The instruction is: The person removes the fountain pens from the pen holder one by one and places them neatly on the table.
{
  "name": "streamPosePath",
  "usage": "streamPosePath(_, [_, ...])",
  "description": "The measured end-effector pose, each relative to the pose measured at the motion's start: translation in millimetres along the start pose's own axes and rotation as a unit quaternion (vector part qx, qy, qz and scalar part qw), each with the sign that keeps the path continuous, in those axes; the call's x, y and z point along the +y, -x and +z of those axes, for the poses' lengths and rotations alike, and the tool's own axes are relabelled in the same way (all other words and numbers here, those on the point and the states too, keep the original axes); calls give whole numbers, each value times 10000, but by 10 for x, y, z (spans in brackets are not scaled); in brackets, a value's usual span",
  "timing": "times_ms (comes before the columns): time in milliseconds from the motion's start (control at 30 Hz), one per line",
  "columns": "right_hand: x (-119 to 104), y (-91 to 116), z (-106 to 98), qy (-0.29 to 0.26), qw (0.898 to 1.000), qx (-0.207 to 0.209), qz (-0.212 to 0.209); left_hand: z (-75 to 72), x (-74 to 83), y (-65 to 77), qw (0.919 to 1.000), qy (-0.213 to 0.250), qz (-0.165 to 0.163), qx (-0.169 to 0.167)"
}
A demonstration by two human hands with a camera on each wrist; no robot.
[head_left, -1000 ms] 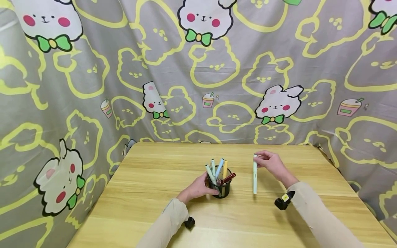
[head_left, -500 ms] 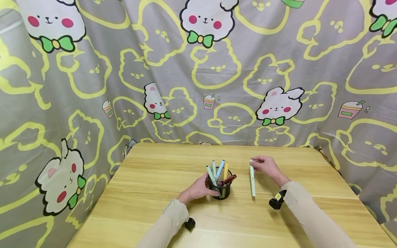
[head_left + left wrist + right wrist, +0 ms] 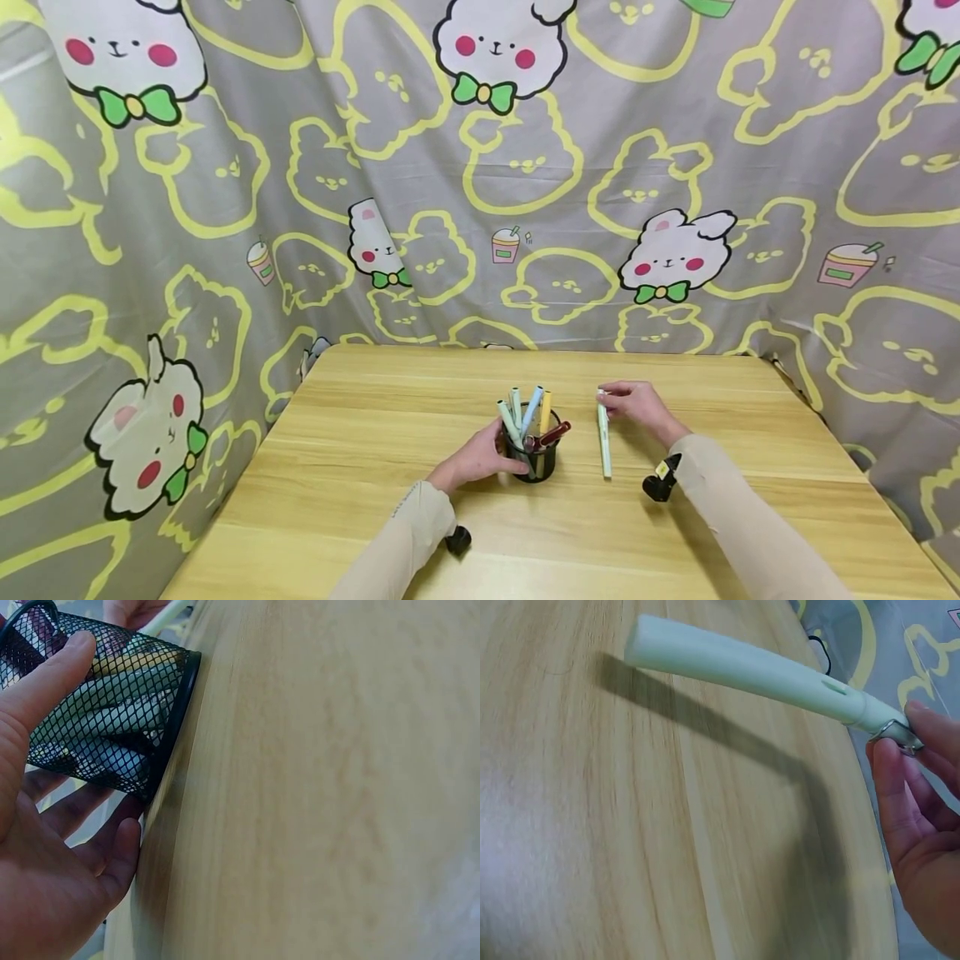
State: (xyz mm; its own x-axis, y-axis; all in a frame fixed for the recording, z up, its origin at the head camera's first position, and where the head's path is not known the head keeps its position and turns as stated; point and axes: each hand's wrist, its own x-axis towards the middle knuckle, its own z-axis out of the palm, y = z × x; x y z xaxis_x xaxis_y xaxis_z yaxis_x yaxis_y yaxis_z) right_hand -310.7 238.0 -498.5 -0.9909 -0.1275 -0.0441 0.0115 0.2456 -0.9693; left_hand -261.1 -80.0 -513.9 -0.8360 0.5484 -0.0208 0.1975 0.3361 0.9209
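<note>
My left hand [image 3: 476, 457] holds a black mesh pen holder [image 3: 542, 467] standing on the table, thumb on the near side and fingers behind. In the left wrist view the thumb lies along the mesh [image 3: 112, 712]. Pale green pens [image 3: 510, 423], a light blue pen [image 3: 532, 408], a yellow pen [image 3: 546, 410] and a dark red pen [image 3: 553, 433] lean inside it. To the right, my right hand [image 3: 639, 406] pinches a pale green pen [image 3: 604, 442] by one end. In the right wrist view, a metal clip [image 3: 892, 731] shows at the fingertips, and the pen's other end points away over the tabletop.
The wooden table [image 3: 360, 400] reaches back to a grey patterned curtain [image 3: 420, 167], which also hangs along the left and right sides. A small black camera [image 3: 662, 479] is strapped at the right wrist, another black camera [image 3: 459, 542] at the left.
My right hand has moved left and a little nearer with the pale green pen, closer to the pen holder. The pen tilts slightly more. My left hand stays in place on the holder.
</note>
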Motion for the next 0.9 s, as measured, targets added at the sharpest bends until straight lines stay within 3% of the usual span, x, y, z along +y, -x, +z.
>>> streamPosePath(467, [135,-40,11,-14,9995,-239,223,-2,14,12,9999,-57,-96,24])
streamPosePath(900, [192,-13,65,96,9996,-183,188,-2,20,2,10000,26,87,-20])
